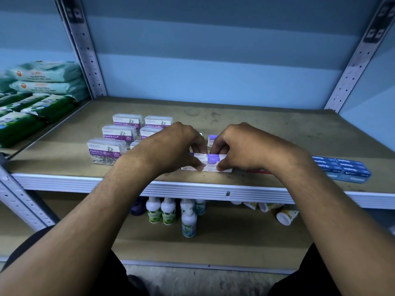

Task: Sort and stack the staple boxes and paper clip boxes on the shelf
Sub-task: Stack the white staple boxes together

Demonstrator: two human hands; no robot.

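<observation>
Both hands are closed round the same small stack of staple boxes (210, 164) near the front edge of the shelf (267, 133). The left hand (171, 146) pinches the stack's left half, thumb low on the front face and fingers curled over the top. The right hand (245, 146) mirrors it on the right half, thumb at the lower front corner. One more staple box (212, 139) stands just behind, between the two hands.

The step in hand looks like squaring up the staple stack; the next move probably calls for aligning the edges, then letting go without toppling the layers.

Further left, paper clip boxes (106, 149) sit in two rows, already grouped apart from the staples. Blue boxes (342, 168) lie well apart at the right.
</observation>
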